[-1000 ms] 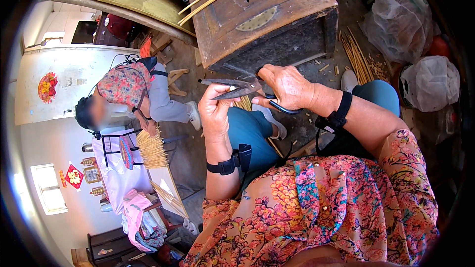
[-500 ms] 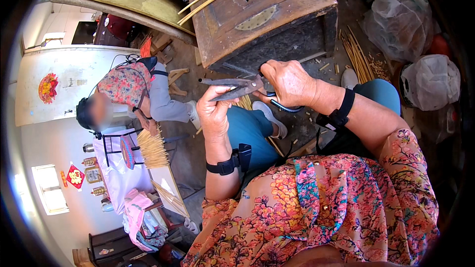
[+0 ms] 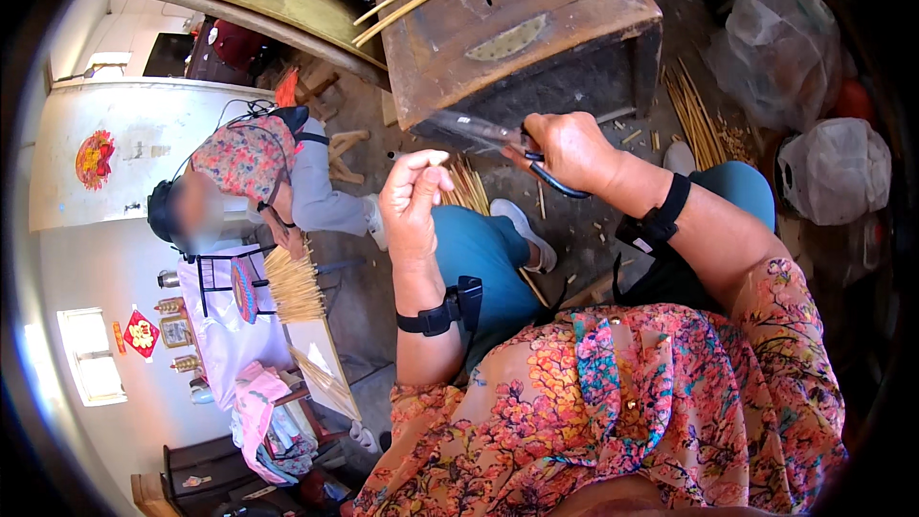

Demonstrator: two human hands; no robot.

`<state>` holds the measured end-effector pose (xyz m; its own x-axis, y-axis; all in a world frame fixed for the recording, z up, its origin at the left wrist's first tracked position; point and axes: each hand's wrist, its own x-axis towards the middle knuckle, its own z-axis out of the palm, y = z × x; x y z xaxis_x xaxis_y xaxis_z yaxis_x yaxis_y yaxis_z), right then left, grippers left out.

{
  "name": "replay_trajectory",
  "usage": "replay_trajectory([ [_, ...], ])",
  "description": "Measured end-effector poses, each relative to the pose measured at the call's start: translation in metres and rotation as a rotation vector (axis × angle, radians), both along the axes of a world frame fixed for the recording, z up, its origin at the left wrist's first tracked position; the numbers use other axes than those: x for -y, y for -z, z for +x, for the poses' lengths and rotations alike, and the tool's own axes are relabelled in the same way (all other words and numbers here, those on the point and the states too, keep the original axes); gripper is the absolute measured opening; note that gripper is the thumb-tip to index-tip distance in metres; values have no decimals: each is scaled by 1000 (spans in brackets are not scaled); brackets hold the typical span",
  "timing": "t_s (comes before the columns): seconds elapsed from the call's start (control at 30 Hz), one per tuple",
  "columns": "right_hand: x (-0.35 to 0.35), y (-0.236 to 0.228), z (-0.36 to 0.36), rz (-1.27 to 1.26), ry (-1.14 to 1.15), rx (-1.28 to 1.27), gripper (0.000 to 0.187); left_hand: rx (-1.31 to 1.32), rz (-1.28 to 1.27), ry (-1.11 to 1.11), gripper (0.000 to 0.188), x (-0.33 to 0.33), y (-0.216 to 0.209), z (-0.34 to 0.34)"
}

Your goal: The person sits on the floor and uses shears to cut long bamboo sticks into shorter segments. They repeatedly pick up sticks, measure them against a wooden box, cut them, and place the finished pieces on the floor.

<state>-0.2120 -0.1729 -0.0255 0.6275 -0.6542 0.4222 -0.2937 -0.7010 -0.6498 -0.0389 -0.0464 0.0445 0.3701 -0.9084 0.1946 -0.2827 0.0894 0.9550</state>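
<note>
Over my lap, my right hand (image 3: 574, 153) has its fingers closed round the dark handles of the scissors (image 3: 507, 136). The blades point to the left, in front of the wooden chest (image 3: 574, 10), and they are blurred, so I cannot tell how far apart they are. My left hand (image 3: 412, 206) is near, but separate from the scissors. Its fingers are curled, with the thumb close to the first finger; something pale shows at the tips, but I cannot tell if they have hold of a small bit or if it is only a fingertip.

To handle the scissors well, I judge that the left fingertips should be out of the line of the blades, and the right wrist should be steady whenever the blades close. A light pinch is perhaps enough for a thin piece. Beyond my left hand I see straw-coloured sticks (image 3: 467, 187), and other sticks (image 3: 694, 115) lie near my right shoe (image 3: 678, 158); careful feet are also wise.
</note>
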Motion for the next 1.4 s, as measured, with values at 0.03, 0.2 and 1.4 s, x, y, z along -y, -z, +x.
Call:
replay_trajectory([
  [0.03, 3, 0, 1, 28, 20, -12, 38, 31, 7, -31, 16, 1, -5, 4],
  [0.2, 12, -1, -3, 200, 101, -16, 48, 191, 27, -123, 15, -8, 18, 44],
  [1.4, -11, 18, 22, 357, -12, 24, 40, 720, 15, -340, 36, 56, 66, 176],
])
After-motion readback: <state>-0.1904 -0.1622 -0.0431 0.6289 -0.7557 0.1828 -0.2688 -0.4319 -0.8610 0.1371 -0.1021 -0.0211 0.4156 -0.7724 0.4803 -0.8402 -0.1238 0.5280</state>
